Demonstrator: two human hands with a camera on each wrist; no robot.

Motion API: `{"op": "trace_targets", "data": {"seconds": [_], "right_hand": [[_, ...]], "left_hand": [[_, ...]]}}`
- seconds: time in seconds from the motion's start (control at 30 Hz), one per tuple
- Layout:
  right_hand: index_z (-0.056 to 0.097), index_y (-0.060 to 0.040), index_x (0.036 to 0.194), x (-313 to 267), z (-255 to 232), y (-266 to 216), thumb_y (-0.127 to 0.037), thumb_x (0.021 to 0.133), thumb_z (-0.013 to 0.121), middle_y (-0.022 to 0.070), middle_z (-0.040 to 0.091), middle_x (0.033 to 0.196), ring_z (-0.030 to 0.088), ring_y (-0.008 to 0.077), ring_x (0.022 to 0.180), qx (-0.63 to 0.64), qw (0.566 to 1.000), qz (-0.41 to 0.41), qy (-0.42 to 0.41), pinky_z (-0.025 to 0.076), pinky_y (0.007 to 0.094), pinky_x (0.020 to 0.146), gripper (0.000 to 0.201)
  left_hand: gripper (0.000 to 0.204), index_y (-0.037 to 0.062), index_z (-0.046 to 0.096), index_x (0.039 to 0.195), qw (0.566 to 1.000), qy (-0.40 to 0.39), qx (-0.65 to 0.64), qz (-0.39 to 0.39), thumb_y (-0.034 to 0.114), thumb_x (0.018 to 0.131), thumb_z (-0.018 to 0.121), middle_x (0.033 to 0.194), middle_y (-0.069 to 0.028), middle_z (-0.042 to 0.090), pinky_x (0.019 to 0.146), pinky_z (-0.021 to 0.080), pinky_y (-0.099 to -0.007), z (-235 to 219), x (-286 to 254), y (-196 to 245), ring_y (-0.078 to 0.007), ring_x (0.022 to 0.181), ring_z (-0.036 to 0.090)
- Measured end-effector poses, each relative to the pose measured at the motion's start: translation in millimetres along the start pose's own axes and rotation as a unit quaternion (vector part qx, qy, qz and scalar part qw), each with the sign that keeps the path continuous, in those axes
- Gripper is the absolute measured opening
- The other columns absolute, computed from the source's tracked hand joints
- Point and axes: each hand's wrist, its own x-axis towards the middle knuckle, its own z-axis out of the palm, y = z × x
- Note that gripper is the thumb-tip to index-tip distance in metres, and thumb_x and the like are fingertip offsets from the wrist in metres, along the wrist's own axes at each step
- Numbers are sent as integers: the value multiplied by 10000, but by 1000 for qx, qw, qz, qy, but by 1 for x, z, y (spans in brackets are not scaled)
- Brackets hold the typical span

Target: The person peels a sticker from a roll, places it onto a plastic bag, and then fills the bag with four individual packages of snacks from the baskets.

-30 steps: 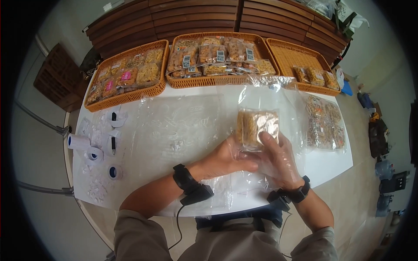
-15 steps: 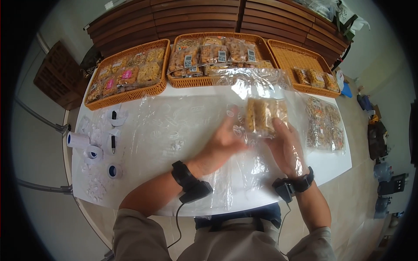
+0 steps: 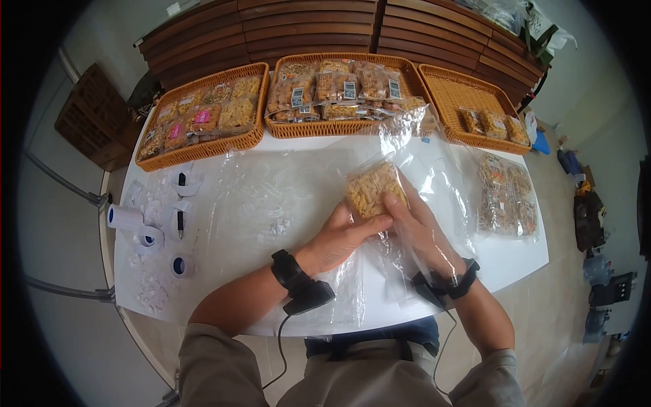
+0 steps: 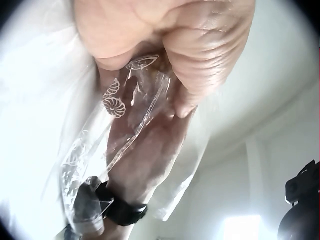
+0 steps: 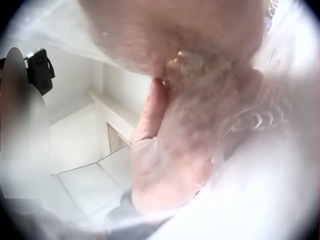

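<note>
A wrapped snack pack (image 3: 366,192) of yellow, crunchy-looking pieces is held over the white table, tilted. My right hand (image 3: 424,227) reaches inside a clear plastic bag (image 3: 444,180) and grips the pack, thumb across its front. From the other side my left hand (image 3: 336,241) grips its lower left part, with the thumb along the bottom edge and fingers partly hidden behind. White pastry drawings mark the bag film (image 4: 114,106) in the left wrist view, where the film covers my right forearm. The right wrist view is blurred, with the pack mostly hidden between the hands.
Three wicker trays line the back: left tray (image 3: 203,152), middle tray (image 3: 325,129) and right tray (image 3: 451,88), all with snack packs. Flat clear bags (image 3: 258,197) lie mid-table. Tape rolls (image 3: 182,266), pens (image 3: 180,224) and paper scraps sit left; bagged packs (image 3: 505,197) lie right.
The right hand swung the pack right and up while the left hand came off it. Now the pack is back left and tilted, and the left hand grips it again.
</note>
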Motion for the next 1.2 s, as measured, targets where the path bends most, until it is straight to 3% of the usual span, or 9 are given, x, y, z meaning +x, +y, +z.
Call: {"op": "trace_targets", "data": {"seconds": [0.07,0.17,0.27,0.47,0.57,0.67,0.8,0.87,1.2], "right_hand": [[215,27,1554,-4,0,-7,-308,1010,606,199,383,1503,488,223,1299,51,998,19,-9,428,325,1063,749],[261,39,1536,-3,-8,0,-277,1001,623,194,441,1468,509,223,1283,-30,999,-28,23,452,326,1042,719],[339,50,1495,-6,-10,-6,-211,977,658,188,494,1428,556,217,1231,-37,999,-4,30,485,329,1005,661],[410,55,1442,-13,-9,-13,-76,925,689,175,532,1377,612,199,1150,-59,996,-70,-6,519,333,959,601],[430,41,1440,-11,-13,-12,-49,916,682,166,526,1382,622,187,1131,-58,998,-33,8,522,320,943,588],[457,23,1433,-3,-33,9,-54,921,681,148,568,1336,629,171,1109,-224,969,-84,56,518,306,935,564],[475,27,1421,-7,-33,13,-79,933,675,119,631,1245,636,171,1095,-138,986,-90,33,509,294,940,538],[467,44,1417,-8,-20,1,-90,940,670,114,652,1207,638,179,1094,3,998,10,59,505,291,945,535],[485,77,1352,-9,-16,-19,-106,954,659,162,641,1212,669,188,1013,78,994,34,67,551,296,837,471]], "left_hand": [[584,86,375,1438,1000,5,-4,9,98,944,686,1310,-53,548,949,532,-305,0,1,-1,-148,1188,571],[487,93,427,1417,999,0,37,8,99,976,633,1324,-43,555,992,522,-373,0,2,-2,-165,1210,569],[452,78,446,1408,1000,-1,23,-1,109,987,608,1296,-72,582,953,548,-378,3,1,2,-187,1151,614],[469,70,437,1429,999,-9,-46,-19,265,1016,545,1353,-93,571,944,546,-465,-2,1,6,-246,1169,613],[506,70,420,1445,998,-21,-57,-25,310,1016,540,1388,-103,548,947,539,-486,1,-1,9,-279,1215,587],[522,73,397,1467,996,-18,-73,-41,311,1022,532,1409,-114,527,956,535,-481,0,1,8,-297,1263,554],[524,74,381,1480,996,-22,-70,-48,313,1033,514,1425,-113,515,979,524,-488,-1,1,6,-300,1281,541],[515,68,386,1477,997,-27,-56,-52,314,1040,502,1423,-109,519,990,519,-491,-2,2,7,-293,1279,544],[523,68,405,1469,996,-55,-31,-70,346,1037,507,1379,-101,566,1054,466,-467,-1,4,7,-282,1311,529]]}}
